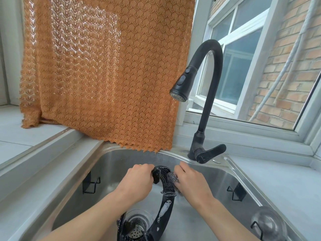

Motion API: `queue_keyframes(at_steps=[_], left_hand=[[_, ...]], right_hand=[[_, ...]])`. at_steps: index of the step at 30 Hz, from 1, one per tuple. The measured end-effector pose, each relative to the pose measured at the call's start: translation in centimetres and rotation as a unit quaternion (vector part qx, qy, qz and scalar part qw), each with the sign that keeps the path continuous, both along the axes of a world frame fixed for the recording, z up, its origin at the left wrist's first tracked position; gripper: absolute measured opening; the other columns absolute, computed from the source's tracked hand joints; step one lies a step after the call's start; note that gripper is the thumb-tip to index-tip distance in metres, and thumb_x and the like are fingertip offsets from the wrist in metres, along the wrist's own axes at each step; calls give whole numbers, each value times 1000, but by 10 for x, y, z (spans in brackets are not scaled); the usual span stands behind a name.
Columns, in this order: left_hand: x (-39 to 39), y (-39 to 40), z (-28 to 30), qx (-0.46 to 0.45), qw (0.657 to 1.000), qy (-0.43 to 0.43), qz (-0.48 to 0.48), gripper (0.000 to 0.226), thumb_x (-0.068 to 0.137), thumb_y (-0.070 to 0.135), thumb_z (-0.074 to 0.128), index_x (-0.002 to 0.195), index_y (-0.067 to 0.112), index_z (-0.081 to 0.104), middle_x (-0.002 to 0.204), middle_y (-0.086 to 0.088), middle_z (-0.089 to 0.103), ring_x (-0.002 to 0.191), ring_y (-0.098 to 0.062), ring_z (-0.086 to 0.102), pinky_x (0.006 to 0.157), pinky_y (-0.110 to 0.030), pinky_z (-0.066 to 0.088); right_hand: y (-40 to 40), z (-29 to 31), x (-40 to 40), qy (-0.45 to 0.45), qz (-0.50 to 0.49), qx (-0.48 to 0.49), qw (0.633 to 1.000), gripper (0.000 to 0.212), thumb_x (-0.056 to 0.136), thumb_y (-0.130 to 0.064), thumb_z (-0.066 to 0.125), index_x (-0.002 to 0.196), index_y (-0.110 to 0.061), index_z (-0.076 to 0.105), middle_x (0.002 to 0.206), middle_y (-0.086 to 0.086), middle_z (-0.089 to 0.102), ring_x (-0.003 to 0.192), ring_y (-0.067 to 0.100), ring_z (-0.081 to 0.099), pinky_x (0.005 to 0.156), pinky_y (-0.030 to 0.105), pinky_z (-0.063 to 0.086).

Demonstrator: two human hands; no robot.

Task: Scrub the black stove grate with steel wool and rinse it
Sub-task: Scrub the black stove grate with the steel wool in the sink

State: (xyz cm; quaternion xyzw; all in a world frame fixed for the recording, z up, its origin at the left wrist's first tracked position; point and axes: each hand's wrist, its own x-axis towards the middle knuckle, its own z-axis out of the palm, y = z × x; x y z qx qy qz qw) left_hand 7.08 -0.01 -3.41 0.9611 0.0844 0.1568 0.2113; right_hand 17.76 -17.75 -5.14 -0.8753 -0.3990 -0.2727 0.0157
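Steel wool (pixel 174 177) in curled right-hand fingers (pixel 180 171)

**Around the steel sink**

A stainless steel sink basin (pixel 231 178) sits in a pale grey countertop (pixel 278 185). Behind it stands a matte black gooseneck faucet (pixel 207 101) with a side lever. An orange knitted curtain (pixel 107 70) hangs over the white-framed window (pixel 246 54). Black wire hooks (pixel 91 185) cling to the basin walls. A round metal drain strainer (pixel 137 226) lies at the bottom.

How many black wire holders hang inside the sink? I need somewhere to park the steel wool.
3: one on the sink's left wall, one on the right wall, one at the lower right near the front. The arms may hide others.
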Motion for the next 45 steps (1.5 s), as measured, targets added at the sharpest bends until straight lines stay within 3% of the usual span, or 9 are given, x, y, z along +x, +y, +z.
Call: queue_keyframes(at_steps=[6, 14, 22, 27, 30, 33, 37, 42, 45], left_hand=[[1, 0, 0, -1, 1000, -4, -2, 21, 101, 11, 42, 98, 10, 63, 89, -11, 69, 78, -34, 62, 64, -37, 41], [-1, 1, -1, -8, 1000, -9, -10, 20, 99, 13, 43, 95, 13, 63, 87, -9, 69, 81, -36, 63, 65, -39, 45], [0, -1, 0, -9, 1000, -12, -14, 22, 102, 15, 41, 92, 10, 59, 82, -8, 65, 75, -34, 60, 61, -38, 39], [-3, -9, 1, 5, 1000, -14, -26, 21, 103, 17, 40, 91, 12, 57, 80, -5, 60, 70, -30, 51, 63, -38, 38], [-4, -12, 2, 17, 999, -15, -25, 21, 103, 16, 39, 91, 12, 56, 81, -6, 60, 73, -32, 52, 64, -37, 37], [-4, -12, 3, 14, 1000, -11, -24, 22, 103, 16, 39, 94, 11, 59, 84, -9, 65, 77, -34, 58, 64, -38, 39], [-4, -16, 5, 21, 999, -8, -28, 23, 102, 16, 39, 95, 12, 61, 84, -8, 65, 78, -34, 61, 70, -43, 49], [-3, -21, 2, 37, 998, -19, -45, 22, 101, 16, 39, 92, 14, 59, 79, -5, 60, 77, -34, 59, 72, -46, 52], [-3, -24, 1, 55, 997, -30, -55, 21, 101, 18, 40, 93, 17, 58, 78, -1, 56, 79, -32, 58, 74, -45, 52]], right_hand=[[1, 6, -6, -15, 99, 145, 984, 42, 70, -25, 92, 86, -19, 54, 87, -6, 51, 57, 16, 55, 43, 27, 47], [4, 10, -12, -38, 199, 150, 968, 19, 91, -33, 59, 92, -15, 56, 94, -3, 52, 72, 18, 57, 58, 30, 54], [1, 2, -9, 53, 72, 102, 991, 34, 74, -22, 87, 88, -18, 56, 91, -4, 50, 59, 20, 55, 48, 28, 43], [4, -5, -9, 154, -46, 72, 984, 26, 95, -38, 65, 108, -17, 59, 110, -2, 53, 96, 27, 62, 77, 34, 42], [10, -12, -8, 204, -111, 90, 969, 31, 92, -45, 67, 86, -17, 55, 94, 4, 59, 87, 32, 58, 70, 36, 39], [12, -17, -3, 279, -185, 124, 934, 45, 81, -48, 75, 68, -16, 45, 76, 7, 61, 70, 33, 48, 61, 34, 39], [4, -11, 4, 454, -214, 226, 835, 35, 71, -34, 84, 77, -3, 67, 71, 7, 73, 53, 25, 72, 57, 34, 60], [-3, -14, 10, 609, -218, 354, 676, 39, 66, -8, 90, 95, 8, 68, 99, 24, 72, 65, 35, 75, 59, 42, 63], [-5, -13, 8, 652, -203, 376, 627, 27, 75, 0, 82, 97, 11, 69, 92, 26, 75, 67, 37, 75, 61, 41, 63]])
